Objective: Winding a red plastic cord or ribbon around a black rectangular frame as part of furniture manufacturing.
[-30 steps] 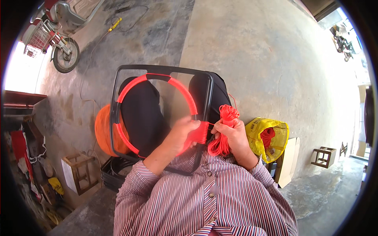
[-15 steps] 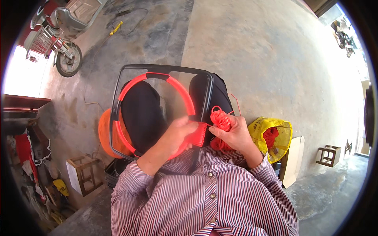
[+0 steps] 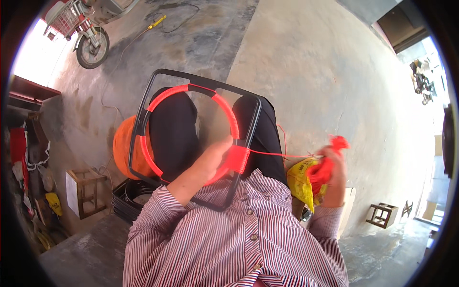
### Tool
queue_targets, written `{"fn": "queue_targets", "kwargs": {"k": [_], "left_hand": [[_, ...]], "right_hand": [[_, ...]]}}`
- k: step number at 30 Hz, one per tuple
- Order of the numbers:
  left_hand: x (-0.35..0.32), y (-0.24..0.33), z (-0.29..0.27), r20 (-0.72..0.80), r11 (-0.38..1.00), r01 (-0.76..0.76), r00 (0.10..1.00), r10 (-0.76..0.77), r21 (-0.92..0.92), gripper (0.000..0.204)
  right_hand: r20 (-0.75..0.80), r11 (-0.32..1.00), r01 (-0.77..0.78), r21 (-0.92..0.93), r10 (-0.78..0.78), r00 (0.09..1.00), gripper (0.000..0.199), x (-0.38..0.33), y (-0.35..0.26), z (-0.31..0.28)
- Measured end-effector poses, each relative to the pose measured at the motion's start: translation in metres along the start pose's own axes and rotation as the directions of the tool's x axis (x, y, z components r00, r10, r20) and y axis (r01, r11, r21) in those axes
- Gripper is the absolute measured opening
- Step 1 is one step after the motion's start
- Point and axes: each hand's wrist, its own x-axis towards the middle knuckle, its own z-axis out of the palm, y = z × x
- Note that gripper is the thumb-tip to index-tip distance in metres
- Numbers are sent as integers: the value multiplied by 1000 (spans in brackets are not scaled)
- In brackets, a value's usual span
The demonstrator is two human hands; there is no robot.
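Head view is filled mostly by a bare concrete floor (image 3: 334,86), grey on the left and paler on the right. A striped shirt (image 3: 239,239) is seen at the lower edge, and dark trousers (image 3: 174,129) are seen through the work on the lap.

A black rectangular frame (image 3: 143,115) with rounded corners is rested across the knees, its far edge towards the top of the picture. A round hoop (image 3: 229,115) wrapped in red cord is set inside it, touching the frame's right bar, where a tight block of red binding (image 3: 239,159) is wound over both.

That joint is gripped by the left hand (image 3: 215,155), its fingers closed around the hoop just beside the binding. A thin red cord (image 3: 282,154) is stretched taut from the binding out to the right hand (image 3: 334,174), which is held well apart from the frame and is clenched on a bundle of red cord (image 3: 327,165).

An orange spool (image 3: 126,148) is seen on the floor behind the frame's left bar. A yellow bag (image 3: 303,184) lies under the right hand. A black crate (image 3: 126,198) and a small wooden stool (image 3: 81,191) stand at the lower left, another wooden stool (image 3: 382,215) at the lower right, and a scooter (image 3: 83,28) is parked at the upper left.
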Motion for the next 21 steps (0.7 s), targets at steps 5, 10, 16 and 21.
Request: {"fn": "queue_targets", "kwargs": {"k": [5, 10, 16, 21], "left_hand": [[19, -12, -10, -14, 985, -7, 1000, 4, -170, 41], [32, -23, -25, -170, 987, -6, 985, -22, -163, 48], [1, 11, 8, 205, 987, -85, 972, 112, -137, 66], [-13, 12, 19, 166, 985, -56, 983, 84, -164, 51]], "right_hand": [[-525, 786, 494, 373, -260, 810, 15, 56, 38, -273], [-296, 844, 362, 396, -255, 920, 25, 8, 19, -156], [833, 536, 685, -493, 65, 550, 39, -42, 19, 68], [662, 457, 567, -685, 67, 747, 51, -31, 10, 141]]}}
